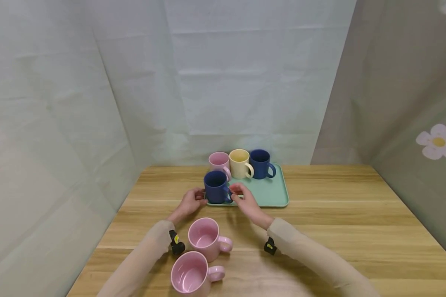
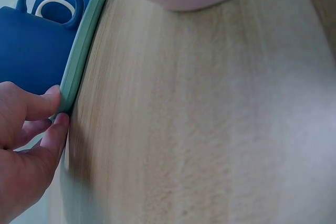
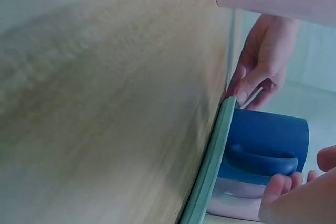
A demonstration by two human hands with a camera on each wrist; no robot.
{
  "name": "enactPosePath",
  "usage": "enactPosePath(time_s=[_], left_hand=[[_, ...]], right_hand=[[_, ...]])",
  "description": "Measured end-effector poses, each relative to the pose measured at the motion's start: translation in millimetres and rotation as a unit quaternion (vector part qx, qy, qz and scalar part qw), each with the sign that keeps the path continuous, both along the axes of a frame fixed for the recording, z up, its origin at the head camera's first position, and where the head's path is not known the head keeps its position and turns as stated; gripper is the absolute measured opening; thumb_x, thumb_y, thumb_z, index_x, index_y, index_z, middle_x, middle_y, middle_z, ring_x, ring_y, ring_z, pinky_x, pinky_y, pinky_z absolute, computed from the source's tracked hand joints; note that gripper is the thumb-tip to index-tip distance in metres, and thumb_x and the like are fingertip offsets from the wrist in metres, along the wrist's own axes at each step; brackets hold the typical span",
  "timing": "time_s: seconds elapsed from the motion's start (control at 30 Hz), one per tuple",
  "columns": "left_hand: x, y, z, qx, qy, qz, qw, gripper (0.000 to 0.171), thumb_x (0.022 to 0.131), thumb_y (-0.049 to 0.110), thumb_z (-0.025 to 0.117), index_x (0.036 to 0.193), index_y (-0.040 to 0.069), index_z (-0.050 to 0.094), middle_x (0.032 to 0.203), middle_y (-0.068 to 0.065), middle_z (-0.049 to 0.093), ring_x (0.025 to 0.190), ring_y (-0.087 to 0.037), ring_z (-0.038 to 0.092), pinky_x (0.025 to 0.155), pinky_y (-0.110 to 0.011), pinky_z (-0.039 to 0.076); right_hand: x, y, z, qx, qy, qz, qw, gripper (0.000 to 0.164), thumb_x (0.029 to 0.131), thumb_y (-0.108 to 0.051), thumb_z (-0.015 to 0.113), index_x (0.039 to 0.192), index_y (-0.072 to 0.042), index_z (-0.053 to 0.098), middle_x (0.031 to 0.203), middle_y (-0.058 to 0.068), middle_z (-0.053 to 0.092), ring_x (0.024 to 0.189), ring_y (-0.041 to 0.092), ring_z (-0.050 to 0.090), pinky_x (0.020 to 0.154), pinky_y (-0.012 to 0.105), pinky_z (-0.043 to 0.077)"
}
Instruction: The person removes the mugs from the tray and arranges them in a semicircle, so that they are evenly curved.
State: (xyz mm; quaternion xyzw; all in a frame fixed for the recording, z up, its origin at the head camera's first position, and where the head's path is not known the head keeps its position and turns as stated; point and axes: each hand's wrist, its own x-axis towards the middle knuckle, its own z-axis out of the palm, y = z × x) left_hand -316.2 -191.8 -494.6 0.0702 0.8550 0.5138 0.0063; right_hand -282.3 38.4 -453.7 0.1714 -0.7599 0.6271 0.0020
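A dark blue mug (image 1: 214, 189) stands upright at the front left of the green tray (image 1: 269, 193), its handle turned to the right. At that corner my left hand (image 1: 192, 201) pinches the tray's rim between thumb and fingers, as the left wrist view shows. My right hand (image 1: 247, 203) is beside the blue mug's handle (image 3: 260, 162), fingers loosely bent and holding nothing; whether a fingertip touches the handle I cannot tell. Behind, in a row on the tray, stand a pink mug (image 1: 218, 160), a cream mug (image 1: 239, 166) and a second blue mug (image 1: 259, 166).
Two pink mugs, a farther one (image 1: 204, 239) and a nearer one (image 1: 189, 274), stand on the wooden table (image 1: 338, 214) between my forearms, handles to the right. Pale cloth (image 1: 245, 82) hangs behind the table and along its sides.
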Motion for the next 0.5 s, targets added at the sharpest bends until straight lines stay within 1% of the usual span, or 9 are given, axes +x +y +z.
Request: enactPosePath(time_s=[0.07, 0.17, 0.27, 0.33, 0.4, 0.5], left_hand=[[-0.1, -1, -0.1, 0.000, -0.003, 0.001, 1.0000, 0.043, 0.083, -0.008, 0.064, 0.124, -0.015, 0.053, 0.114, -0.033, 0.063, 0.104, -0.041, 0.064, 0.088, -0.039, 0.058], [-0.4, -2, -0.9, -0.004, -0.001, 0.000, 1.0000, 0.043, 0.084, -0.008, 0.064, 0.125, -0.015, 0.052, 0.114, -0.033, 0.062, 0.104, -0.040, 0.064, 0.088, -0.039, 0.058], [-0.3, -2, -1.1, -0.006, -0.003, 0.002, 1.0000, 0.043, 0.084, -0.007, 0.064, 0.124, -0.015, 0.052, 0.114, -0.033, 0.062, 0.105, -0.041, 0.063, 0.089, -0.040, 0.057], [-0.1, -2, -1.1, -0.008, -0.004, 0.003, 1.0000, 0.043, 0.084, -0.007, 0.064, 0.124, -0.015, 0.052, 0.114, -0.033, 0.062, 0.105, -0.041, 0.063, 0.090, -0.041, 0.057], [0.0, -1, -0.9, -0.008, -0.006, 0.004, 0.9999, 0.043, 0.084, -0.007, 0.064, 0.124, -0.015, 0.052, 0.115, -0.033, 0.062, 0.106, -0.042, 0.063, 0.091, -0.041, 0.057], [-0.1, -1, -0.8, -0.013, -0.006, 0.004, 0.9999, 0.043, 0.085, -0.006, 0.064, 0.125, -0.015, 0.051, 0.115, -0.033, 0.062, 0.106, -0.041, 0.063, 0.092, -0.041, 0.056]], right_hand=[[-1.9, -2, -1.4, 0.005, -0.003, -0.008, 1.000, 0.028, 0.094, 0.003, 0.051, 0.121, 0.005, 0.054, 0.119, 0.025, 0.058, 0.109, 0.035, 0.054, 0.092, 0.040, 0.048], [-6.4, -5, -4.4, 0.020, -0.020, -0.011, 1.000, 0.029, 0.094, 0.001, 0.051, 0.123, 0.005, 0.053, 0.121, 0.023, 0.058, 0.112, 0.035, 0.054, 0.097, 0.046, 0.048], [-11.6, -9, -8.2, 0.027, -0.049, -0.002, 0.998, 0.030, 0.097, -0.001, 0.048, 0.125, 0.007, 0.053, 0.121, 0.024, 0.059, 0.114, 0.036, 0.056, 0.101, 0.047, 0.048], [-14.7, -12, -10.0, 0.022, -0.064, 0.008, 0.998, 0.030, 0.099, -0.002, 0.045, 0.125, 0.009, 0.051, 0.118, 0.027, 0.060, 0.112, 0.038, 0.058, 0.101, 0.049, 0.049], [-16.6, -14, -10.2, 0.012, -0.082, 0.008, 0.997, 0.028, 0.100, -0.004, 0.043, 0.123, 0.011, 0.052, 0.113, 0.028, 0.062, 0.108, 0.039, 0.060, 0.100, 0.049, 0.050], [-17.9, -17, -8.5, 0.008, -0.097, 0.003, 0.995, 0.026, 0.101, -0.006, 0.043, 0.115, 0.011, 0.056, 0.104, 0.027, 0.064, 0.100, 0.037, 0.061, 0.097, 0.048, 0.051]])
